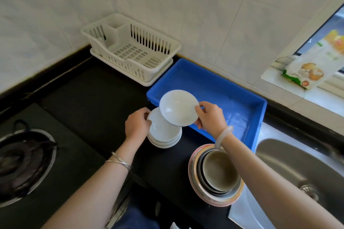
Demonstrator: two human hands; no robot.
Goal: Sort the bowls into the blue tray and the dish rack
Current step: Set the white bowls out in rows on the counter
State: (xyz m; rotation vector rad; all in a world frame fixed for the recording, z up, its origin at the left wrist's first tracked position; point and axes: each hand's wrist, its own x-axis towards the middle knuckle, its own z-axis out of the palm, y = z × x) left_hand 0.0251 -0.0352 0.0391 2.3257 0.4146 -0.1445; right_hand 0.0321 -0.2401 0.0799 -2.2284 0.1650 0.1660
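Right hand (210, 117) fingers pinch a tilted white bowl (178, 108); left hand (136, 124) grips the stack (164, 135) (fingertips hidden).

Head-worn view, steeply downward, close

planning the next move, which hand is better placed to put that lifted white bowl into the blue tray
Right. The right hand already grips the lifted white bowl at the blue tray's near corner. The left hand steadies the white stack, farther from the tray.
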